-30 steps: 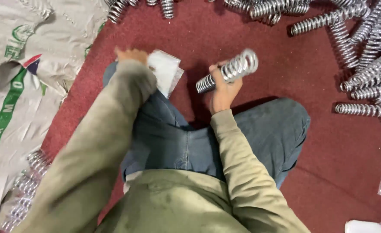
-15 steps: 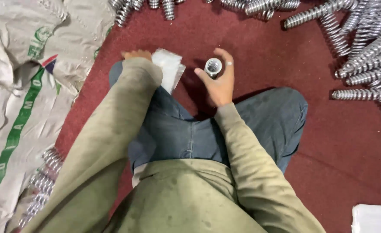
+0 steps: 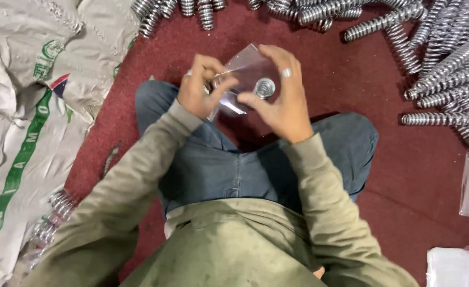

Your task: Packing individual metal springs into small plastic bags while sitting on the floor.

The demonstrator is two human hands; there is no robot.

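Spring (image 3: 264, 87), a short steel coil seen end-on, sits between our two hands, above our knees. Our right hand (image 3: 281, 98) grips it, thumb under and fingers curled over the top; a ring shows on one finger. Just left of that hand, our left hand (image 3: 200, 87) pinches the edge of a clear plastic bag (image 3: 245, 66), fingers closed on the film. The bag lies behind the coil and touches both hands. Beyond the right hand, up and to its right, loose springs (image 3: 436, 69) lie heaped on the red floor (image 3: 404, 175). Left of the left hand, woven sacks (image 3: 27, 106) are spread out.
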